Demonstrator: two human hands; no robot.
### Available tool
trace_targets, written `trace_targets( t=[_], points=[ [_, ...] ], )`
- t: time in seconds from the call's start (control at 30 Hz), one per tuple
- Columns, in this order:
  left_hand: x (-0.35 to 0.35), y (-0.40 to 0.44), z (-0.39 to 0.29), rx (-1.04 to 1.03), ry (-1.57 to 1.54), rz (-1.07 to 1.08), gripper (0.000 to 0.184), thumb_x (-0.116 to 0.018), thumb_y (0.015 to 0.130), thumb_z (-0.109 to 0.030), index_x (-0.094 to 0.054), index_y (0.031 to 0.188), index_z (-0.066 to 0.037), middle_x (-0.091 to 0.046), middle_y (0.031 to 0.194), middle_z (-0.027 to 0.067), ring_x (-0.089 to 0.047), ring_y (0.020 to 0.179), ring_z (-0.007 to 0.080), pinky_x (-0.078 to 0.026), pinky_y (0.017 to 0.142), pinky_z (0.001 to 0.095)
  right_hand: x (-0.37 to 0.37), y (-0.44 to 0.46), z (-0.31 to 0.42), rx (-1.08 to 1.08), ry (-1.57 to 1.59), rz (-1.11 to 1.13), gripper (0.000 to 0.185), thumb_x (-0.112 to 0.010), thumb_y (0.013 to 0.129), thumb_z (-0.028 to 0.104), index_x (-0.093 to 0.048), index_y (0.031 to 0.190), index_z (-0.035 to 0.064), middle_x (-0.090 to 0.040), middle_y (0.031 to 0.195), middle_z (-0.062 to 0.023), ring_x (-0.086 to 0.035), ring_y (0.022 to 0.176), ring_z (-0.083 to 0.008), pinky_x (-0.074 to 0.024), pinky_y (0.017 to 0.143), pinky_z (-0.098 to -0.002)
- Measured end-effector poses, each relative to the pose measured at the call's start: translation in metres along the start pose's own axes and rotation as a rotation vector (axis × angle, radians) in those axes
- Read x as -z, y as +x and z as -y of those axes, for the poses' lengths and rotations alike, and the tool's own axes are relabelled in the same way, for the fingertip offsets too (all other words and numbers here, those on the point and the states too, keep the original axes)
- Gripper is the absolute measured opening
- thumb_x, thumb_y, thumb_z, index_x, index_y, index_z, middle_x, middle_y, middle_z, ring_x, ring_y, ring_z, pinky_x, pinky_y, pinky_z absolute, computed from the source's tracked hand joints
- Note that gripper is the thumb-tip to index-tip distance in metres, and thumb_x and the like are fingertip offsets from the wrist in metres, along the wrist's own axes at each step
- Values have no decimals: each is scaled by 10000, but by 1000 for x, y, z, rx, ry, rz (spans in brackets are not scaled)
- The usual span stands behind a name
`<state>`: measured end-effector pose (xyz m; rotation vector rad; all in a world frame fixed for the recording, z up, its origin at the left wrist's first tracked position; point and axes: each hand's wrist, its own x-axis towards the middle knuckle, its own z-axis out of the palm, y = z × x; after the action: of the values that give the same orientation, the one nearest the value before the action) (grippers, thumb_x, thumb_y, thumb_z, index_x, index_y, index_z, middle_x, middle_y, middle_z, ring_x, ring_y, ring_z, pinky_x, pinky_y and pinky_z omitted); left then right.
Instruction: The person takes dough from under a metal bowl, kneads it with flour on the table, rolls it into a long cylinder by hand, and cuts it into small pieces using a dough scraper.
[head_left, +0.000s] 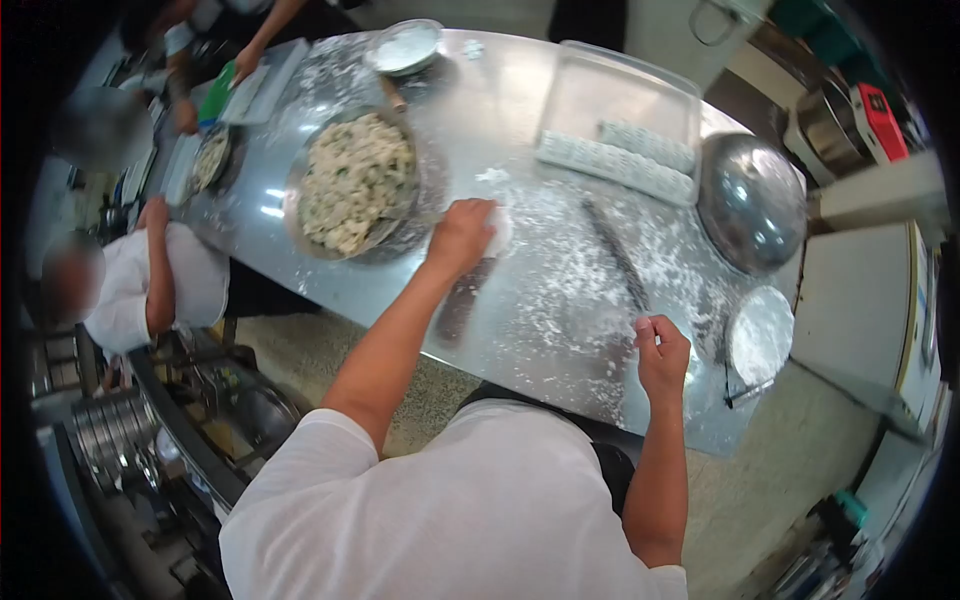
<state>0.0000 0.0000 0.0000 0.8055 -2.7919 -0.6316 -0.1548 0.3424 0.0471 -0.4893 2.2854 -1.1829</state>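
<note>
My left hand [462, 236] is closed over the middle of the steel table, its fingers on a thin white piece of dough [502, 231]. To its left sits a wide metal bowl [293, 215] of pale filling [355, 178] flecked with green. My right hand [663, 352] is closed near the front edge, at the near end of a long dark stick [617, 256] dusted with flour. The stick slants away toward the table's middle. What lies inside either palm is hidden.
A clear plastic tray [625, 85] holds rows of small white pieces [615, 165]. Right of it are an upturned metal bowl [752, 203] and a round container of flour [760, 335]. Another flour bowl [405, 48] stands at the back. People work at left, one hand [247, 62] near a green item.
</note>
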Motion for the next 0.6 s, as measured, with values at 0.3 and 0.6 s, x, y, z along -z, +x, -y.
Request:
trace_targets(
  t=[0.3,0.6],
  points=[
    [20,0,-1,1,-324,10,142,-693,853,-137,-676,965,-52,-655,1019,150,-626,993,373,-503,867,441,-80,1,51,333,71,212,178,-723,891,138,-691,995,-2,-674,922,-104,-641,826,-201,-515,767,-326],
    [23,-40,-52,-86,-940,69,176,-679,904,-159,-684,1017,-24,-696,887,94,-681,833,223,-531,756,345,-123,34,57,88,501,333,331,-708,928,136,-629,1212,-14,-693,1095,-70,-660,943,-147,-520,859,-293]
  ],
)
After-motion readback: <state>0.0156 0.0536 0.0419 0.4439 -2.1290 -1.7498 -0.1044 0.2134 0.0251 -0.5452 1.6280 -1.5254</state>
